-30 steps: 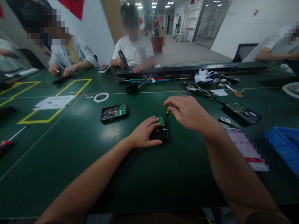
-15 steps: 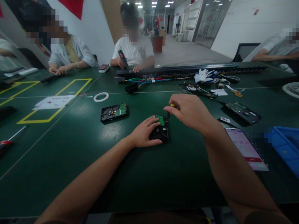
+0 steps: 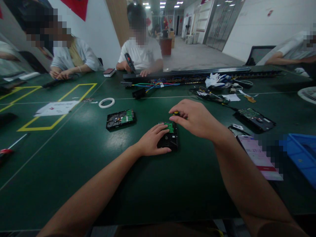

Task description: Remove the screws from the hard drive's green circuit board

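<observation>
A hard drive [image 3: 170, 140] with a green circuit board lies on the table in front of me. My left hand [image 3: 153, 141] holds it down, fingers stretched over its top and left side, the thumb along the near edge. Above the drive's far right corner, my right hand [image 3: 189, 117] pinches a small screwdriver [image 3: 176, 113] with a yellow and black handle end. Its shaft and tip are hidden by the fingers. A second hard drive [image 3: 120, 119] lies to the left, circuit board up, and a third hard drive [image 3: 255, 119] lies at the right.
A phone [image 3: 259, 158] and a blue bin [image 3: 301, 154] are on the right. White gloves [image 3: 217, 80], cables and a long black rail [image 3: 187, 74] lie farther back. A tape roll [image 3: 107, 103], papers [image 3: 56, 108] and a red-handled screwdriver [image 3: 14, 146] are leftward. Co-workers sit opposite.
My right hand has shifted slightly left with the screwdriver, and its fingers have turned around the handle. My left hand and the hard drive stay in place.
</observation>
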A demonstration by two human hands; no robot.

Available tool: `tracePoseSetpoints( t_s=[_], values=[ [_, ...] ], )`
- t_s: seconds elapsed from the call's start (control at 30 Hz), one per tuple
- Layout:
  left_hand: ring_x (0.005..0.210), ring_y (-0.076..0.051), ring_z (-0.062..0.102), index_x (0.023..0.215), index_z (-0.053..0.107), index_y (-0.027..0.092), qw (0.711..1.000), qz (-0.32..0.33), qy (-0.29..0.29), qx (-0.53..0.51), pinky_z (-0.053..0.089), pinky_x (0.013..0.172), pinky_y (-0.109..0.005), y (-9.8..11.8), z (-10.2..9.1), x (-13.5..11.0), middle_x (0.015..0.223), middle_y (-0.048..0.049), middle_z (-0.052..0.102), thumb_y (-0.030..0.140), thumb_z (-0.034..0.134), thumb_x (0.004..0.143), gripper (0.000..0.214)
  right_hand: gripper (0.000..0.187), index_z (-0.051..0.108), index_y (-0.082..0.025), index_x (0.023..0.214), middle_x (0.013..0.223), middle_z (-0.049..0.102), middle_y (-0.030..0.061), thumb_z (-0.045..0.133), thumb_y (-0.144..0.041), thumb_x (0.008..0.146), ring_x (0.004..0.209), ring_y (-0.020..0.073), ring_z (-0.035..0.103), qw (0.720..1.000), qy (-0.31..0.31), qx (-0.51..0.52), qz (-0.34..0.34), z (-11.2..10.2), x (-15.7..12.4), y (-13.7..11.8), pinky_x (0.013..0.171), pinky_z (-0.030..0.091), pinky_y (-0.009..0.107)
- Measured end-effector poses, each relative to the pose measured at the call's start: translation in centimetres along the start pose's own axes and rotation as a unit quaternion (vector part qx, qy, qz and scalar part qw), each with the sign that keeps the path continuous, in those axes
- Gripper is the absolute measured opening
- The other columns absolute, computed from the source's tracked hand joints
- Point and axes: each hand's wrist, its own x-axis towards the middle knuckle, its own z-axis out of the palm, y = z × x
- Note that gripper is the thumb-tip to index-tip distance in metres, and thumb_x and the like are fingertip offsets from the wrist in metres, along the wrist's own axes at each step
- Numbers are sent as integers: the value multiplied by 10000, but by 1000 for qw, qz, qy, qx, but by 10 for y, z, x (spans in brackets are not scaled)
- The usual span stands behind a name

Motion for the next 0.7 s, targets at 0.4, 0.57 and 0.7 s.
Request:
tracePoseSetpoints(
  t_s=[0.4,0.57,0.7],
  values=[
    [1646,-445,424,1608,539,185,1000,-1,3,-1,368,1357,-677,0,0,-1,1710,-221,510,760,745,969,884,263,796,-185,1177,1190,839,115,609,-108,1008,1097,284,760,1000,-10,-1,20,-1,-1,3,1000,527,397],
    [1652,-444,416,1616,531,201,1000,-1,0,-3,361,1358,-688,1,-1,0,1721,-211,502,765,743,966,886,215,816,-189,1122,1169,809,137,617,-164,1042,1135,298,727,1000,-5,-25,4,0,1,3,1036,528,429],
    [1650,-441,419,1607,535,193,1000,1,1,0,360,1359,-682,0,-1,0,1719,-218,502,770,737,967,885,189,822,-212,1053,1104,811,116,633,-205,1063,1075,288,733,1000,-6,-25,3,1,2,3,995,536,422]
  ],
)
